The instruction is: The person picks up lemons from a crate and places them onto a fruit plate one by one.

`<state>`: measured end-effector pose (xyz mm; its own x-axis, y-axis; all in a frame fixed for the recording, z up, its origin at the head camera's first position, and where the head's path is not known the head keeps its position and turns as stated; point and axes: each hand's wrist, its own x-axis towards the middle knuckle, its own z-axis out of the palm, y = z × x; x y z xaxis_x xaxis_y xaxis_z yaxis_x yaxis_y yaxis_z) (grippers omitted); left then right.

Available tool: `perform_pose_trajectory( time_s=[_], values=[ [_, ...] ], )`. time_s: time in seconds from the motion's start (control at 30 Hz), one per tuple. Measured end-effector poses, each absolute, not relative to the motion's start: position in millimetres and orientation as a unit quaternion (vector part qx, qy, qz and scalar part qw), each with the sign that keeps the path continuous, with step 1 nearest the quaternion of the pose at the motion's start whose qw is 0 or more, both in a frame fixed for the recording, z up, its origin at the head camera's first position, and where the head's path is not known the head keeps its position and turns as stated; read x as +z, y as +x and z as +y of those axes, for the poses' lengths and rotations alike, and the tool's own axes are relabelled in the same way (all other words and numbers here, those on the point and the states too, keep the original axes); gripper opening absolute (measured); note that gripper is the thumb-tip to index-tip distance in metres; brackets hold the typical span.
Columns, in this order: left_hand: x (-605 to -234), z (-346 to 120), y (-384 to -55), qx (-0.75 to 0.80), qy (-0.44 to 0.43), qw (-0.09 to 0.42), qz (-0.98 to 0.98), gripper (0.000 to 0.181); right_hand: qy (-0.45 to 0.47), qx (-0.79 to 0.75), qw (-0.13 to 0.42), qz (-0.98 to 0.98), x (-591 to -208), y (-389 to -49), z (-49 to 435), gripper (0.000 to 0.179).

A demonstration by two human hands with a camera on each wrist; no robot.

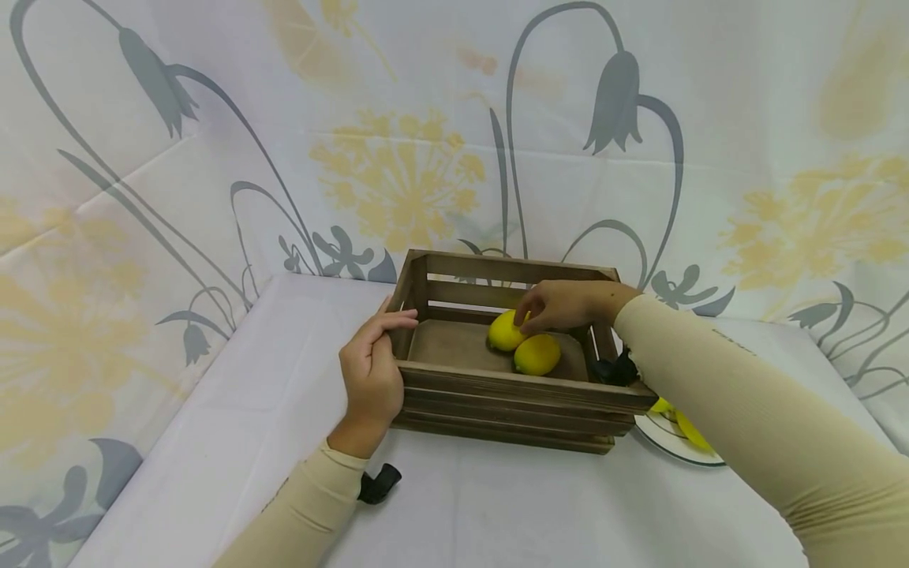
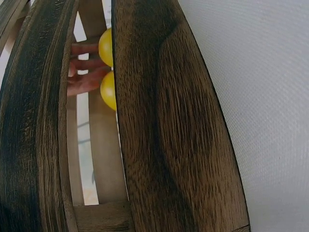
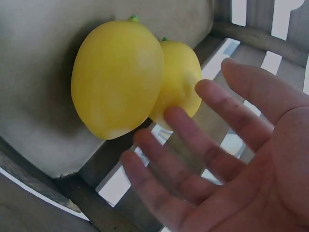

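Observation:
A brown slatted wooden crate [image 1: 511, 383] has two lemons on its floor: one farther back [image 1: 505, 331], the other closer to the front [image 1: 537, 354]. My left hand [image 1: 372, 367] holds the crate's left end, its fingers reaching over the rim. Inside the crate, my right hand [image 1: 564, 304] is beside the lemons. Seen from the right wrist, the fingers [image 3: 188, 140] are spread and relaxed, close to the rear lemon [image 3: 181, 79], with nothing gripped. Through a gap in the front slats, the left wrist view catches both lemons and those fingertips [image 2: 87, 82].
Partly behind my right forearm, a white plate [image 1: 663, 442] with yellow fruit stands right of the crate. A white cloth [image 1: 497, 505] covers the table, and a flower-patterned sheet [image 1: 440, 95] hangs behind. Black straps show at both wrists.

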<state>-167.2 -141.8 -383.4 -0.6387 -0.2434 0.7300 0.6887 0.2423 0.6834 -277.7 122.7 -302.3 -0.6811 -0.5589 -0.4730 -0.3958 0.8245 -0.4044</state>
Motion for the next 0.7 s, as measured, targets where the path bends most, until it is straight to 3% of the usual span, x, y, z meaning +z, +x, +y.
perform_pose_trajectory(
  time_s=[0.37,0.7],
  values=[
    [-382.9,-141.3,-167.0,-0.597,-0.168,0.397,-0.676,0.044,-0.183,-0.189,0.393,0.881,-300.2,-274.5,124.7,0.04],
    [-383.2,-141.3,-167.4,-0.597,-0.165,0.393,-0.68,0.044,-0.221,-0.176,0.416,0.864,-305.5,-275.7,126.0,0.043]
  ],
)
